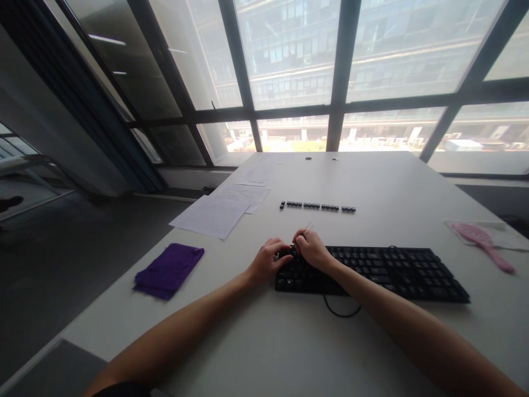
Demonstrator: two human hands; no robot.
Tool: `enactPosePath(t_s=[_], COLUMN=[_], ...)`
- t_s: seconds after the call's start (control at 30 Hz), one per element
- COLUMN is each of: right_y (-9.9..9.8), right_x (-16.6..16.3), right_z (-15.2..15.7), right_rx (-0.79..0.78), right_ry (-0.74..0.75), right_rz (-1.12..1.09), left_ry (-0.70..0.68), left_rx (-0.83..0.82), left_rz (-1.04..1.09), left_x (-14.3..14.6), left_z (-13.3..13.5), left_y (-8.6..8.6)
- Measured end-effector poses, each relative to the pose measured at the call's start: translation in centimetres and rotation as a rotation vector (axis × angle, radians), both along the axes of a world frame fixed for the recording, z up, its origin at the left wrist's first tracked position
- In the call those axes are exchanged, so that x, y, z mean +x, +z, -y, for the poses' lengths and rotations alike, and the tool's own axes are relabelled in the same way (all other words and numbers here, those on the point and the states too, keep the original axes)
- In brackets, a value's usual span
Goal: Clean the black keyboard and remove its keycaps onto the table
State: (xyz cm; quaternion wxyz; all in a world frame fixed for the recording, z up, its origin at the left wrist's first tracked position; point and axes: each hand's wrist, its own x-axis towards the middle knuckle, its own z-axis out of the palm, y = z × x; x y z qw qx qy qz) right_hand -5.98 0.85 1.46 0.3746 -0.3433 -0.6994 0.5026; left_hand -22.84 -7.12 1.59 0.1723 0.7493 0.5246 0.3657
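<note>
A black keyboard [384, 270] lies on the white table, its near left corner closest to me. My left hand [268, 259] is closed at the keyboard's upper left corner, thumb and bent fingers gripping there. Right beside it, my right hand [312, 248] pinches a thin wire keycap puller [309, 225] over the top left keys; its wire ends stick up past the fingers. What lies under the fingertips is hidden. Beyond the hands, several loose black keycaps [311, 205] stand in a row, with a small pair at its left end.
Printed paper sheets [212, 215] and a folded purple cloth [169, 270] lie on the left of the table [231, 336]. A pink hairbrush [481, 240] rests at the right. The keyboard's cable [342, 314] loops out in front. Large windows rise behind the table.
</note>
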Motion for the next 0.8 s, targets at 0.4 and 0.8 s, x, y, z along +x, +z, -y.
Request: enactPosePath(t_s=[0.4, 0.8], right_y=[0.2, 0.6], right_x=[0.2, 0.6], right_z=[0.2, 2.0], right_rx=[-0.082, 0.217], right_ry=[-0.043, -0.061], right_rz=[-0.179, -0.033], left_ry=[0.042, 0.168], left_rx=[-0.039, -0.250], left_rz=[0.136, 0.558], left_x=[0.0, 0.4], left_z=[0.2, -0.7], left_y=[0.4, 0.4])
